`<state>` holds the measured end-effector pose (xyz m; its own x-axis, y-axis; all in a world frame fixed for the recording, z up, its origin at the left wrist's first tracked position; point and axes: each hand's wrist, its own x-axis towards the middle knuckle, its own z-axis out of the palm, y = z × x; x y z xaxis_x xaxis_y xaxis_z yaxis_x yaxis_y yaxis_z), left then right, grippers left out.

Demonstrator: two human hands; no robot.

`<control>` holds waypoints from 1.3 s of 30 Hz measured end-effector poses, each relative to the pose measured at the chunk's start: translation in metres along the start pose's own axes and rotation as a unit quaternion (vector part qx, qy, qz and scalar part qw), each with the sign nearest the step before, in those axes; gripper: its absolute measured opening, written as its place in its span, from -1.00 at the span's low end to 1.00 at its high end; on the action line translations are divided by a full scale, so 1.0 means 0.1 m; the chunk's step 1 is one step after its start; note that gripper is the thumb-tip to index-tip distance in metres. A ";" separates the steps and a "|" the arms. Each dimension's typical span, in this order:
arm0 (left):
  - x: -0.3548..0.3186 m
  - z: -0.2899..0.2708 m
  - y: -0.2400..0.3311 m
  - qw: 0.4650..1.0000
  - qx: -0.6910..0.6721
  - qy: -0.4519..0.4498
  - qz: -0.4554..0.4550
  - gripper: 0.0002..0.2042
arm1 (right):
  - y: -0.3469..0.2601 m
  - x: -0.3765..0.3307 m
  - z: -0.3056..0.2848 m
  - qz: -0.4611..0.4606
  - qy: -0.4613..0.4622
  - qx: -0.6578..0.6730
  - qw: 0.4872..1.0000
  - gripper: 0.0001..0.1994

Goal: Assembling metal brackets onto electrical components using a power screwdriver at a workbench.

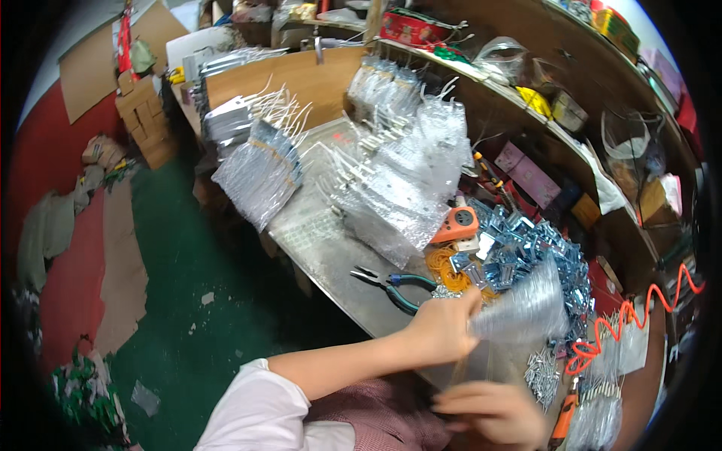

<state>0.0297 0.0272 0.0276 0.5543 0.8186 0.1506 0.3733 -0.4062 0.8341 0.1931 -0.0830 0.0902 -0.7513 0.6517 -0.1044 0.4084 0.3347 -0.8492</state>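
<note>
My left hand (444, 327) grips one end of a flat silvery piece in clear plastic wrap (526, 308), blurred by motion. Nearer to my body, my right hand (492, 413) is smeared too, its fingers curled. A thin yellowish strand seems to run between the hands; I cannot make out what it is. Just beyond my left hand lie open pliers (406, 289) with blue-and-black handles and a heap of yellow rubber bands (449, 269). A pile of shiny bluish metal brackets (519, 248) sits behind the wrapped piece. Small metal screws (541, 376) lie right of my hands.
Stacks of bubble-wrapped pieces (406, 180) with white wires cover the metal table (312, 244). Another bundle (259, 177) rests at its left edge. An orange tool (456, 224) stands near the brackets. At the right are a coiled orange hose (602, 331) and an orange-handled driver (564, 417).
</note>
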 end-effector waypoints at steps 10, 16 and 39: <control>-0.23 -0.35 -0.05 0.901 -0.374 -0.186 0.120 -0.57 | 0.93 -0.42 0.21 -0.303 0.387 0.407 0.769 -0.25; -0.43 -0.11 0.00 0.954 0.187 -0.164 0.166 -0.72 | -0.17 -0.06 0.10 0.054 0.205 -0.293 0.932 -0.31; -0.42 -2.03 -1.15 0.868 -0.010 0.484 0.108 -0.13 | 0.39 0.87 0.19 0.060 0.391 -0.158 0.905 -0.65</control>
<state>-0.1875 0.1222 0.0326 -0.2784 0.6856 0.6727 0.3208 -0.5938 0.7379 0.1334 -0.0264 0.0380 -0.1452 0.9372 0.3170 0.6842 0.3265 -0.6521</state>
